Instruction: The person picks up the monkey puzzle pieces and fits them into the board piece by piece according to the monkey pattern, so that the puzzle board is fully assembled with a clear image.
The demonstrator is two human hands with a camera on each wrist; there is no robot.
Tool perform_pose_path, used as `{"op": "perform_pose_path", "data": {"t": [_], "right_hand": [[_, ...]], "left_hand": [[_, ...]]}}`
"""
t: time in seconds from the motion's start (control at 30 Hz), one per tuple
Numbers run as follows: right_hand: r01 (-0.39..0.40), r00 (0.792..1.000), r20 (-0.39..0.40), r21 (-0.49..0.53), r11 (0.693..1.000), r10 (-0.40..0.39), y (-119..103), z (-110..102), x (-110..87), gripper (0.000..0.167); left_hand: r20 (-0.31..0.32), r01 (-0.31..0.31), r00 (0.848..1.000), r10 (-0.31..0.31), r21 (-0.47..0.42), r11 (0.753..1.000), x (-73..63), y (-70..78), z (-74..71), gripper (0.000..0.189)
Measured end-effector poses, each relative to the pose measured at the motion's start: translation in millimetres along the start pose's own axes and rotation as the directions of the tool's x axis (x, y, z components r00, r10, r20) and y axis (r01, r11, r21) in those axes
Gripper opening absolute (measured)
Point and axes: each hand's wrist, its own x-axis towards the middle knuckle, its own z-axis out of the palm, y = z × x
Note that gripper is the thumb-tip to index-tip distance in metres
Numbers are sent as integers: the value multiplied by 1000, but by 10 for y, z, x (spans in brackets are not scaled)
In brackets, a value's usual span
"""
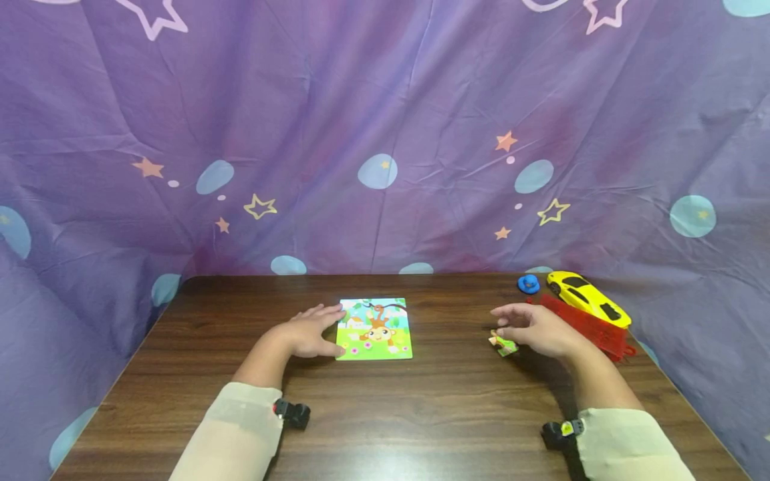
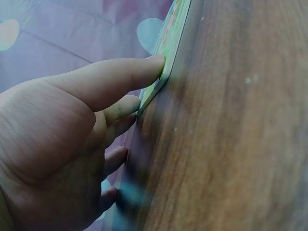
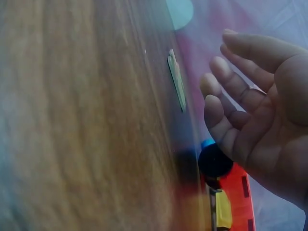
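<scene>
A square picture puzzle board [image 1: 374, 331] showing a cartoon monkey lies flat on the wooden table. At its left edge rests my left hand [image 1: 311, 330], fingers extended. In the left wrist view, the left thumb [image 2: 149, 71] touches the board's near corner and the other fingers reach along its side. A small puzzle piece [image 1: 504, 343] lies on the table to the right of the board. Just above it hovers my right hand [image 1: 544, 329], fingers loosely bent and apart. The right wrist view has that piece [image 3: 176, 79] beside the fingertips, with nothing held.
Right of my right hand, a yellow toy car [image 1: 586, 296] stands by a red plastic container [image 1: 586, 327]. A small blue hat-shaped toy [image 1: 529, 284] sits near the back edge. A purple star-patterned cloth [image 1: 385, 120] hangs behind the table [image 1: 385, 407].
</scene>
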Motion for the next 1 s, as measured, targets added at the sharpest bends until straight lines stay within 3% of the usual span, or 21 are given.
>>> {"op": "perform_pose_path", "data": {"t": [0.4, 0.8, 1.0], "right_hand": [[48, 995, 86, -4, 999, -48, 91, -6, -22, 63], [-39, 991, 127, -21, 999, 42, 134, 0, -15, 69], [-50, 992, 113, -95, 994, 60, 110, 3, 12, 70]], "left_hand": [[0, 9, 1000, -9, -1, 1000, -19, 19, -15, 90], [2, 9, 1000, -9, -10, 1000, -1, -7, 20, 89], [1, 11, 1000, -11, -7, 1000, 1, 0, 16, 90]]}}
